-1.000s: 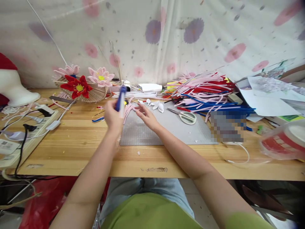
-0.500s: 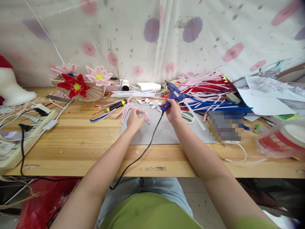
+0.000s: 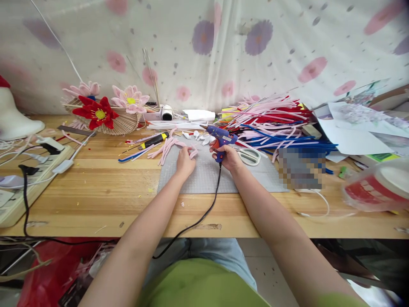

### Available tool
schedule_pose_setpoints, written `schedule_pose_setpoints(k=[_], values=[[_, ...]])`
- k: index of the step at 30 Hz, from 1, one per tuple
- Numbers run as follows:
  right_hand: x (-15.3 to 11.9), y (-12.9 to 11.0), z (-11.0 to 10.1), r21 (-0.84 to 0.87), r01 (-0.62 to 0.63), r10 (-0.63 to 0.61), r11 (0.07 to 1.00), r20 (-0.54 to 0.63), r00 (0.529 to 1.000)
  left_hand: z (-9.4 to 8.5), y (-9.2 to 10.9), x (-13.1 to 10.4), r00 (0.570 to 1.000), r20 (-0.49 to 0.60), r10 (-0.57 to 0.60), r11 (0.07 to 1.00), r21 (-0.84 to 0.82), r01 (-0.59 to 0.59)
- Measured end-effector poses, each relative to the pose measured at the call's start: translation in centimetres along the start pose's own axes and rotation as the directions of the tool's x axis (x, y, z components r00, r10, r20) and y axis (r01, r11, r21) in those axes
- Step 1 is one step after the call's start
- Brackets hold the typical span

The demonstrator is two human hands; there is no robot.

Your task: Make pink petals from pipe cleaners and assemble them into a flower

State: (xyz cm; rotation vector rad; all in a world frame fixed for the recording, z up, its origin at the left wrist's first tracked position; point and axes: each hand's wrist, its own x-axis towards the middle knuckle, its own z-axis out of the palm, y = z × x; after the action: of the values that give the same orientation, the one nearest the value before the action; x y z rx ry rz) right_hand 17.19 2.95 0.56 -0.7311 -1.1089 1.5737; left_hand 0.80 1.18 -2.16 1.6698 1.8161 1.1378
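Note:
Over the grey cutting mat (image 3: 204,183), my left hand (image 3: 185,161) is closed on a small pink fuzzy piece (image 3: 193,150), mostly covered by the fingers. My right hand (image 3: 229,157) grips a blue glue gun (image 3: 222,135), whose nozzle points left, above and to the right of my left hand. Its black cord runs down across the mat. Small white pieces (image 3: 207,139) lie behind my hands. Pink fuzzy strips (image 3: 165,149) lie left of my left hand.
Scissors (image 3: 251,157) lie right of the gun. Behind are piled pink, red and blue stems (image 3: 281,115). Fuzzy flowers (image 3: 99,114) stand back left, a power strip (image 3: 41,179) at left. A plastic tub (image 3: 377,185) and papers (image 3: 354,132) are at right.
The glue gun has come down and left, and its nozzle now points left rather than up. My left hand has turned, so the pink piece shows less.

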Motion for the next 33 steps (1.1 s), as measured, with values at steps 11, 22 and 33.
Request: schedule_pose_setpoints(k=[11, 22, 33], values=[[-0.5, -0.7, -1.6, -0.381, 0.004, 0.044, 0.924, 0.118, 0.992, -3.9, -2.5, -0.2, 0.958, 0.153, 0.242, 0.928, 0.252, -0.274], [-1.3, -3.0, -2.4, -0.713, -0.084, 0.182, 0.696, 0.061, 0.981, -3.6, -2.4, -1.6, 0.933, 0.211, 0.29, 0.926, 0.185, -0.33], [-1.2, -1.9, -1.5, -0.746, -0.044, 0.131, 0.665, 0.059, 0.99, -3.0, -4.1, -0.4, 0.979, -0.036, 0.199, 0.974, -0.103, -0.202]])
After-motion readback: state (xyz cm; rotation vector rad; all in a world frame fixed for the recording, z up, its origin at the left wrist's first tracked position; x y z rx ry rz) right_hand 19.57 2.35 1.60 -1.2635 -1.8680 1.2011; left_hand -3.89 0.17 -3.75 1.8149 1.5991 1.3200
